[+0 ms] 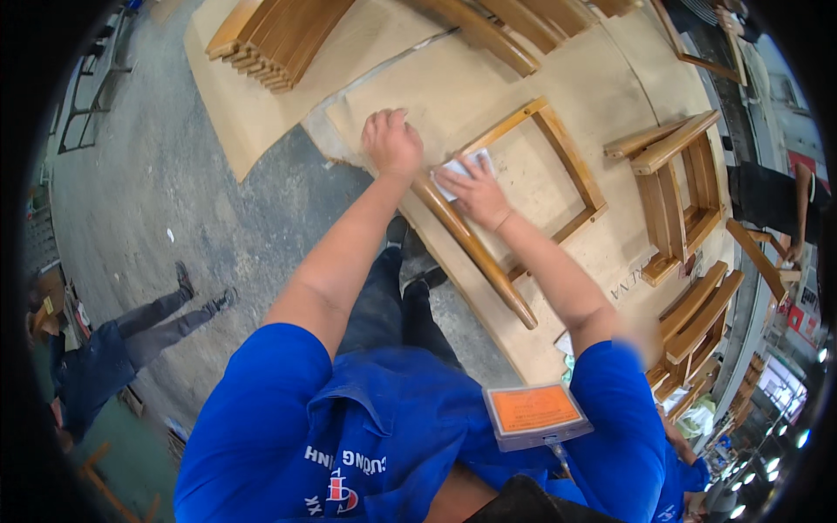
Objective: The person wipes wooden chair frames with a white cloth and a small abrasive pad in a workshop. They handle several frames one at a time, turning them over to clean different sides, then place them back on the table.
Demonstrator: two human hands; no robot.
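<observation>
A wooden chair frame (571, 144) with a glossy brown finish lies on the cardboard-covered table in front of me. Its thick, rounded leg (475, 248) slants along the near side, close to the table's edge. My right hand (475, 190) presses a folded white cloth (478, 163) near the upper end of this leg, fingers spread over it. Just beyond that end is my left hand (392, 142), its fingers curled in. Whatever they close on is hidden, and my left wrist covers the tip of the leg.
Stacked curved wooden slats (279, 44) and long wooden parts (488, 39) lie at the table's far side. Assembled wooden frames (676, 196) stand to the right. Grey concrete floor (235, 157) spreads at left, where another person (113, 349) stands. More people are at the right.
</observation>
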